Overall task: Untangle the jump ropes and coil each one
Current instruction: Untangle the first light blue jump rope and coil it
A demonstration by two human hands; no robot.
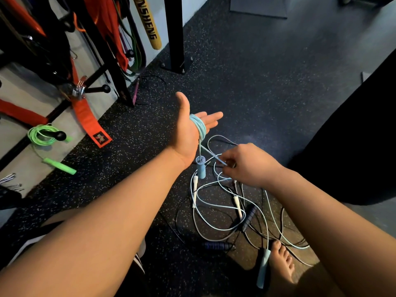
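Note:
My left hand is held out flat, fingers spread, with several turns of a light blue jump rope wound around the palm. One blue handle dangles below the wrist. My right hand pinches the same blue cord just right of that handle. On the floor beneath lies a tangle of ropes: a white cord with two white handles, a black rope with dark blue handles, and the second light blue handle beside my bare foot.
A coiled green jump rope hangs on a peg at left, its green handle below. A black rack with red straps stands at left, a black post behind. A dark shape fills the right. A purple-handled rope lies by the rack.

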